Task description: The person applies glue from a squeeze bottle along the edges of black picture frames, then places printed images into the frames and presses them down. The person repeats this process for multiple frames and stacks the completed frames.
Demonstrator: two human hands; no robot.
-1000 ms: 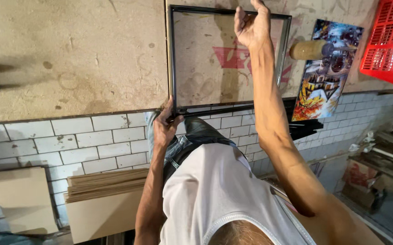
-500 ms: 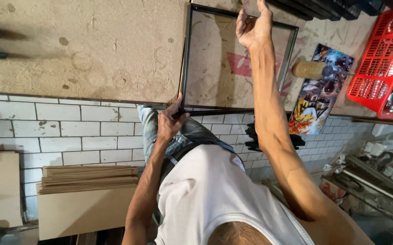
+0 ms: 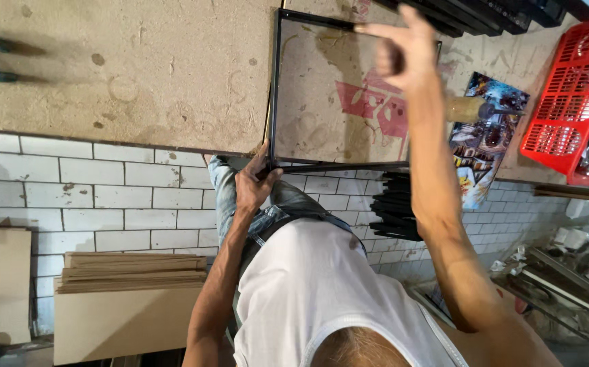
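black frame [image 3: 274, 88], red crate [image 3: 566, 102], white tiles [image 3: 104, 197]

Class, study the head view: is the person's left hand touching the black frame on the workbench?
Touching. The head view shows the left hand gripping the near corner of the black frame, fingers wrapped on its edge.

You're standing in a picture-framing workshop. A worn, stained chipboard worktop [image 3: 138, 75] carries a thin black frame [image 3: 274, 88], and more black frames [image 3: 393, 207] are stacked beside it. Cut backing boards [image 3: 131, 272] pile against the white-tiled wall [image 3: 104, 197]. A colourful print [image 3: 481, 146] and a red plastic crate [image 3: 570, 102] of tools sit nearby.
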